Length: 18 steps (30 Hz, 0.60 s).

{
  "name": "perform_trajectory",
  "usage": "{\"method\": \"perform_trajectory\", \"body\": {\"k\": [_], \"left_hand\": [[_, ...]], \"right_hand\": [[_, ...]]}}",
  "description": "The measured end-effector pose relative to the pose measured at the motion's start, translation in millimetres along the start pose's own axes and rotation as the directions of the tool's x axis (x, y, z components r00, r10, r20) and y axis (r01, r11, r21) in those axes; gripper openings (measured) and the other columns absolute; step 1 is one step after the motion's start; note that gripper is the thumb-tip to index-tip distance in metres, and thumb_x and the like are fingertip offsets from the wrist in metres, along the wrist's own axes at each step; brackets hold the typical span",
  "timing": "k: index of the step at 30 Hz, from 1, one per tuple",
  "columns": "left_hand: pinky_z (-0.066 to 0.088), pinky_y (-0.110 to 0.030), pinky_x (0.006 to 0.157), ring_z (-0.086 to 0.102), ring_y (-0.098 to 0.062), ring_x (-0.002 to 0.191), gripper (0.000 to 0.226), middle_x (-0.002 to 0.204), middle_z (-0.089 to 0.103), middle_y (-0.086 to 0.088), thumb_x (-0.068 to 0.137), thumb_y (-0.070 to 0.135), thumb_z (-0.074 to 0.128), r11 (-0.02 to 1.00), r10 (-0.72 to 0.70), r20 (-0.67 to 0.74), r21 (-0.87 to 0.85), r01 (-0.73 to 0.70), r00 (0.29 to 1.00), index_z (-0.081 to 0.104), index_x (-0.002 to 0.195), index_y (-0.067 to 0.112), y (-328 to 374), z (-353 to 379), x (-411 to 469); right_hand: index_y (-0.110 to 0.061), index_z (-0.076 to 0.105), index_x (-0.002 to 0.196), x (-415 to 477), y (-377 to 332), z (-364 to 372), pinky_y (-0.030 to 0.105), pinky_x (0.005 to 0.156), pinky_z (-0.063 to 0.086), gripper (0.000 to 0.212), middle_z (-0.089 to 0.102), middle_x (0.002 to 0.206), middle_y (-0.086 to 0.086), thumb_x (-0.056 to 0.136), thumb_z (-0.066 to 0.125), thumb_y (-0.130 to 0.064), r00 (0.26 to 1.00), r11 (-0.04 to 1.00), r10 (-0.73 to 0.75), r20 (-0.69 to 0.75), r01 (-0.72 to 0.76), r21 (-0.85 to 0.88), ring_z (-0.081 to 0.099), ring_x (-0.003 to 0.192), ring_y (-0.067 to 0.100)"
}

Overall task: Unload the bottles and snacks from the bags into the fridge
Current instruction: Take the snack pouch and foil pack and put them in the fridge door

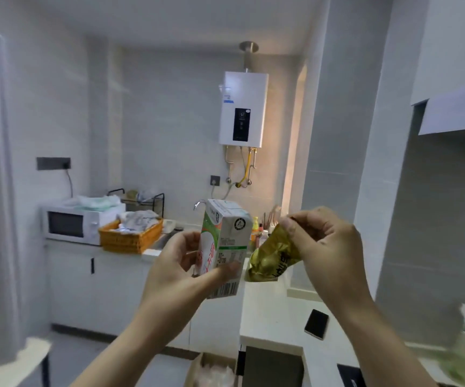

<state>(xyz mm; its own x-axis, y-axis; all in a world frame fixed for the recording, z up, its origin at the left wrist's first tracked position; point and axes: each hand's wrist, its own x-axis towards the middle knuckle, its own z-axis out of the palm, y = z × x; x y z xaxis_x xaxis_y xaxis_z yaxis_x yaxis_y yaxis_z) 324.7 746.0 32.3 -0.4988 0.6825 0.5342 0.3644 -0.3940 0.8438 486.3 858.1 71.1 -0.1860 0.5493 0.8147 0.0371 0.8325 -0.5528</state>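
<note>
Green-and-white card is forming the drink carton, which the left hand is gripping upright. The thumb is lying across its lower near face and the fingers are curling round its left side. The right hand is pinching the top edge of a gold foil snack packet, which is hanging just right of the carton. Both items are being held in the air, near the viewer, above the white table on which a dark phone is lying.

Progress, as a judgement: two items are out of the bags and in the hands, so unloading is under way, but these two are not yet stored. The fridge is not showing in this view, so the number of items already inside cannot be told. A brown bag or box at the near bottom edge is showing pale, blurred contents, and more items may be waiting there.

At the far left, a white microwave and an orange woven basket are sitting on the far table. Neither is taking part in the task.
</note>
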Motion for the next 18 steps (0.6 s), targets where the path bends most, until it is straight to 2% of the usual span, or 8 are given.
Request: {"method": "perform_trajectory", "body": {"k": [4,7,9,12,14,18], "left_hand": [[0.053,-0.014,0.062,0.066,-0.003,0.09,0.06,0.097,0.071,0.009,0.054,0.036,0.082,0.995,0.002,-0.152,0.101,0.013,0.988,0.06,0.108,0.021,0.1,-39.4,-3.1],[0.059,-0.028,0.07,0.067,-0.009,0.094,0.062,0.098,0.071,0.008,0.055,0.043,0.087,0.987,-0.007,-0.279,0.15,0.051,0.96,0.06,0.107,0.023,3.1,-67.9,-10.6],[0.059,-0.036,0.074,0.067,-0.012,0.095,0.064,0.098,0.072,0.007,0.05,0.047,0.086,0.98,0.0,-0.364,0.185,0.072,0.932,0.061,0.105,0.026,5.9,-86.4,-18.1],[0.058,-0.028,0.069,0.067,-0.011,0.092,0.061,0.096,0.072,0.008,0.052,0.045,0.089,0.966,0.024,-0.476,0.236,0.101,0.879,0.06,0.103,0.027,12.2,-112.6,-32.1],[0.056,-0.023,0.066,0.068,-0.01,0.09,0.057,0.095,0.072,0.007,0.053,0.035,0.086,0.962,0.027,-0.541,0.243,0.126,0.84,0.06,0.103,0.024,17.7,-129.7,-43.9],[0.057,-0.025,0.07,0.068,-0.008,0.091,0.059,0.095,0.072,0.01,0.05,0.036,0.082,0.938,0.044,-0.64,0.29,0.188,0.767,0.06,0.104,0.024,30.9,-163.1,-69.4]], "right_hand": [[-0.024,0.072,0.079,13.4,-4.2,51.9,0.019,0.063,0.049,0.005,0.063,0.073,-0.006,0.083,0.072,-0.02,0.994,0.987,-0.07,0.081,0.058,0.149,0.061,0.072,0.006],[-0.03,0.07,0.076,19.8,-12.4,89.6,0.028,0.063,0.05,0.012,0.062,0.07,-0.008,0.082,0.073,-0.02,0.978,0.957,-0.146,0.148,0.102,0.273,0.06,0.069,0.009],[-0.035,0.068,0.073,21.6,-19.8,114.0,0.026,0.065,0.047,0.018,0.062,0.068,-0.011,0.081,0.073,-0.02,0.964,0.929,-0.195,0.182,0.122,0.349,0.06,0.068,0.008],[-0.032,0.07,0.076,18.9,-32.4,151.5,0.019,0.06,0.048,0.016,0.064,0.071,-0.008,0.082,0.072,-0.018,0.941,0.873,-0.243,0.236,0.106,0.476,0.062,0.068,0.007],[-0.027,0.073,0.08,12.9,-43.0,176.4,0.024,0.06,0.052,0.009,0.064,0.074,-0.004,0.083,0.071,-0.019,0.922,0.842,-0.271,0.275,0.089,0.531,0.063,0.069,0.01],[-0.026,0.073,0.08,-4.3,-71.2,219.3,0.021,0.061,0.051,0.008,0.062,0.074,-0.007,0.084,0.07,-0.019,0.882,0.778,-0.335,0.331,0.061,0.625,0.061,0.072,0.009]]}}
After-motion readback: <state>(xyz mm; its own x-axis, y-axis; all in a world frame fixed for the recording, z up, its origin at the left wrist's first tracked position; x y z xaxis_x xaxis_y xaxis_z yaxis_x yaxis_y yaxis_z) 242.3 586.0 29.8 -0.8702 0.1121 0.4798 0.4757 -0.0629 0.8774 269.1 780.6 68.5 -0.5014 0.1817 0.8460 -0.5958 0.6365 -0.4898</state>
